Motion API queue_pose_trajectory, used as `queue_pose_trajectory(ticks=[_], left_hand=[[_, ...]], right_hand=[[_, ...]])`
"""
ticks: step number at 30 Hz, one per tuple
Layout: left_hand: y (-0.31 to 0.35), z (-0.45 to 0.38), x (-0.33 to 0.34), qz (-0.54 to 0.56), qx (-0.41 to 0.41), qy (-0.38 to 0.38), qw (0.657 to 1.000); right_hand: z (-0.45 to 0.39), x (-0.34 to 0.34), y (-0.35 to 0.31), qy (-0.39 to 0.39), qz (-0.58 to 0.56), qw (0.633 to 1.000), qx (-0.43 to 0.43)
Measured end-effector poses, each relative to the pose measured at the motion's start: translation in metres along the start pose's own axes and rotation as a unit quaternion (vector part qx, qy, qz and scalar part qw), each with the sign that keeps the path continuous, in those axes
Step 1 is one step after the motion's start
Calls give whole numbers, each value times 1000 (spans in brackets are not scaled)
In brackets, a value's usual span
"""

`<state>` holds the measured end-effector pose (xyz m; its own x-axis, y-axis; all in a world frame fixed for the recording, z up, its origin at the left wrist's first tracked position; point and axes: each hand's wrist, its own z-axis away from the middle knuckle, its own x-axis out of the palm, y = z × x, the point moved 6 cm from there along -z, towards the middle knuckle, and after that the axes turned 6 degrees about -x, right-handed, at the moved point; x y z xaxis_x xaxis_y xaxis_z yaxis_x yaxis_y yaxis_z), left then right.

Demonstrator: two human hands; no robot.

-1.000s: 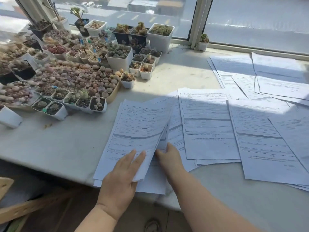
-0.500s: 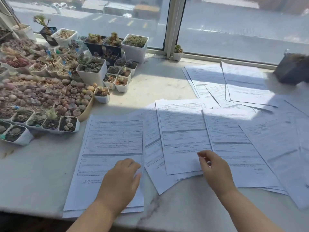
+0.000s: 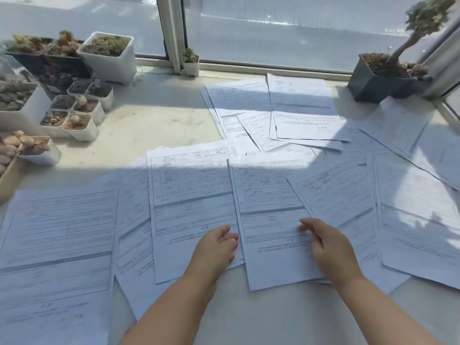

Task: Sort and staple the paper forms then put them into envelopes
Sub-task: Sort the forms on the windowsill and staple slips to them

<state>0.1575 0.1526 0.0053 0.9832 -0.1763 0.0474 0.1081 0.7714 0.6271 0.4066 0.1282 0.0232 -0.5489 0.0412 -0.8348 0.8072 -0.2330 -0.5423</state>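
Observation:
Printed paper forms lie spread over a pale stone ledge (image 3: 161, 115). One pile (image 3: 62, 232) sits at the near left. A middle form (image 3: 191, 195) and a form to its right (image 3: 268, 195) lie side by side in front of me. My left hand (image 3: 216, 247) rests on the middle form's lower right corner, fingers loosely curled at its edge. My right hand (image 3: 331, 247) lies on the neighbouring form, with its curved fingertips touching the sheet. An angled form (image 3: 336, 195) overlaps just beyond that hand. More sheets (image 3: 298, 108) are fanned out near the window.
Small white succulent pots (image 3: 82, 120) and a larger white pot (image 3: 109, 58) crowd the left. A tiny pot (image 3: 191, 63) stands by the window post (image 3: 171, 33). A dark pot with a small tree (image 3: 373, 80) stands at the far right. Loose sheets (image 3: 418, 220) cover the right side.
My left hand has left the near-left pile and moved right to the middle form. My right hand has shifted right onto the neighbouring form. The view has swung right.

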Motion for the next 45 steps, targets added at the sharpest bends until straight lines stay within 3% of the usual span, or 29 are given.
queue_pose_trajectory(ticks=[2,5,11,15,18,25,32,45], left_hand=[[3,-7,16,53,-39,24,998],[8,-11,37,41,-48,48,997],[28,-2,62,-140,76,136,978],[39,-2,45,-180,97,212,956],[47,-10,25,-180,81,231,953],[47,-25,16,-161,67,195,965],[42,-30,20,-113,84,160,977],[47,-39,39,-121,111,128,978]], right_hand=[[-1,-2,9,-27,-46,999,10],[-3,-6,17,-56,-83,995,10],[-15,-13,29,-107,-160,981,14],[-26,-45,47,-64,-235,969,41],[-31,-62,65,-48,-166,985,26],[-24,-64,80,-39,-29,999,-20],[-17,-43,57,-178,172,969,-8],[-19,-58,57,-167,225,957,-70]])
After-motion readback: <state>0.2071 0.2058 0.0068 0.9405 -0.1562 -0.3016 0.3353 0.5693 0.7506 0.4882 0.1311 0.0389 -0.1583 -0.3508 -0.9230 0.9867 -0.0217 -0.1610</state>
